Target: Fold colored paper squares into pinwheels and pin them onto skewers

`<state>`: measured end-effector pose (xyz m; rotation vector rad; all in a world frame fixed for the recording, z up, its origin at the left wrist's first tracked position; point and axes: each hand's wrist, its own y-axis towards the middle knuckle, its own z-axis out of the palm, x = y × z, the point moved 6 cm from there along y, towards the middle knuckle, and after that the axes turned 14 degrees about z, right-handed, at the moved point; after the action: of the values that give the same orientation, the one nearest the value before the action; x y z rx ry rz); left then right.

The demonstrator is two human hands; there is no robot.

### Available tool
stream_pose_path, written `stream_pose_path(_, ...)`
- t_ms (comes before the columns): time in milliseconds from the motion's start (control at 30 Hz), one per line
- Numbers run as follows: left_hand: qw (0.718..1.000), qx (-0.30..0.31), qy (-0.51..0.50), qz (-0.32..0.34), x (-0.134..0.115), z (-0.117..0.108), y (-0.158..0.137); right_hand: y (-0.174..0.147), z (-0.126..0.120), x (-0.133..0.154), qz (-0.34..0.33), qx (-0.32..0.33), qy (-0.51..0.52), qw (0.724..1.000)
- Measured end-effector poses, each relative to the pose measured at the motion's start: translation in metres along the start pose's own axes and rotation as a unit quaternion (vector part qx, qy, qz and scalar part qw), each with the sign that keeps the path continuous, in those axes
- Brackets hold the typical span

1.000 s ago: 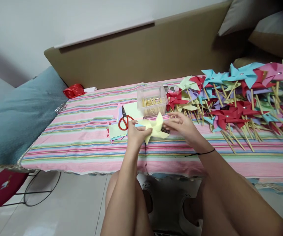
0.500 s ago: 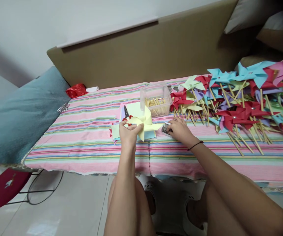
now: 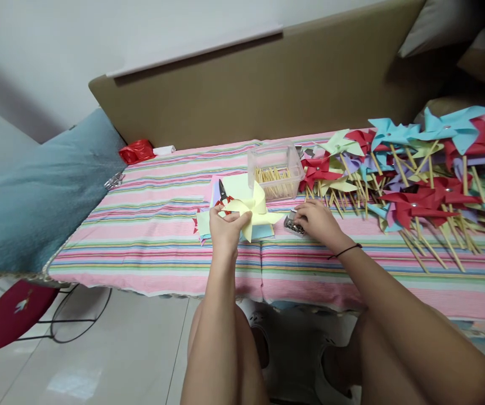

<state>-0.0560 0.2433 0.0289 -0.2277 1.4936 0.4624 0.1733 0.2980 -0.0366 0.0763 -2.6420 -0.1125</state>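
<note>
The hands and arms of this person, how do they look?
Left hand and right hand have no gloves, and no sleeves cover the forearms. A thin dark band is worn on the right wrist; the left wrist shows none.

We read the yellow pinwheel (image 3: 254, 211) as matt paper, smooth and faintly stiff at its folds, and the pile of pinwheels (image 3: 413, 207) as the same dull-faced paper on bare wooden sticks. Beside these we see a tub (image 3: 274, 154) of clear, glossy plastic holding pale wooden pieces (image 3: 273, 175), and glinting metal bits (image 3: 296, 228). The scissors (image 3: 224, 197) show dark metal blades and red handles (plastic-coated, by the look of them). Under everything we find soft, slightly rumpled striped cloth (image 3: 149, 273); the red bag (image 3: 137, 152) is shiny, crinkled plastic, the floor (image 3: 141, 343) smooth, glossy tile.
</note>
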Motion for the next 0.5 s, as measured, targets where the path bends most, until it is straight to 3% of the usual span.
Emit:
stream_pose_path(167,1.000,0.002,0.008,0.002,0.001,0.000,0.000,0.004,-0.013,-0.006,-0.004,-0.014,0.088,0.996)
stream_pose_path(400,1.000,0.025,-0.017,0.004,0.005,0.013,-0.001,-0.013,-0.054,-0.006,0.019,-0.037,0.239,0.970)
stream_pose_path(500,0.999,0.030,-0.018,0.003,0.005,0.018,-0.002,-0.019,-0.059,-0.007,0.042,-0.055,0.231,0.970)
